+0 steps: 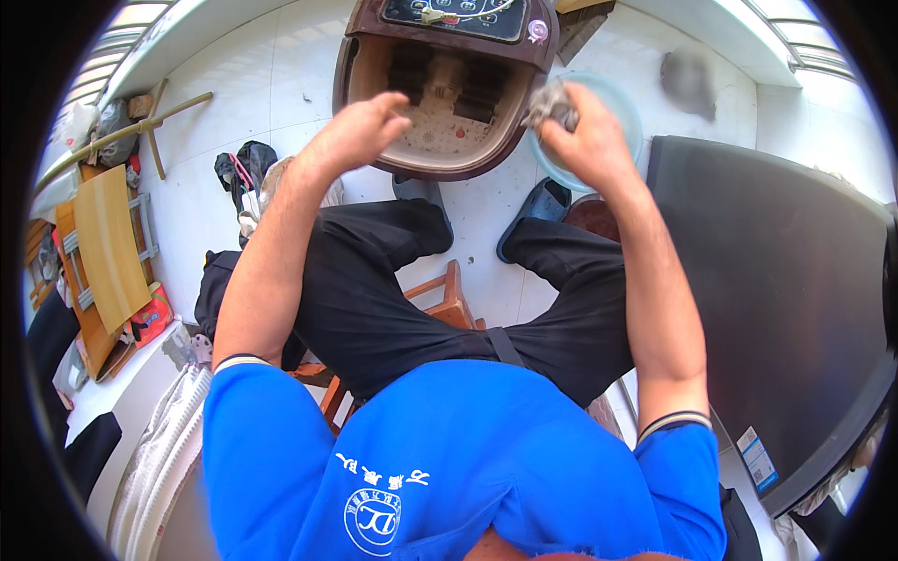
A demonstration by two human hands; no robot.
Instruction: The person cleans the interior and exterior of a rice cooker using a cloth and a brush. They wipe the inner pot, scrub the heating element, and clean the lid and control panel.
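Observation:
In my right hand point(596, 137) is a crumpled grey cloth point(551, 109), gripped between thumb and fingers over the left side of a pale blue basin point(624, 98). My left hand point(372, 130) holds nothing; its fingers are apart above the left rim of a brown foot-bath tub point(501, 151). Dark specks lie on the tub's beige floor, and black roller panels point(484, 91) stand at its back. A plug with its cord point(436, 14) rests on the tub's control panel point(484, 24). The basin's contents are partly hidden by my right hand.
A large dark grey appliance-like cabinet point(765, 280) stands to the right. Bags and clothes point(245, 175) lie at left, near wooden boards point(109, 245) and a wooden pole point(105, 147). A wooden stool point(449, 301) shows between my legs. My slippers point(537, 210) are before the tub.

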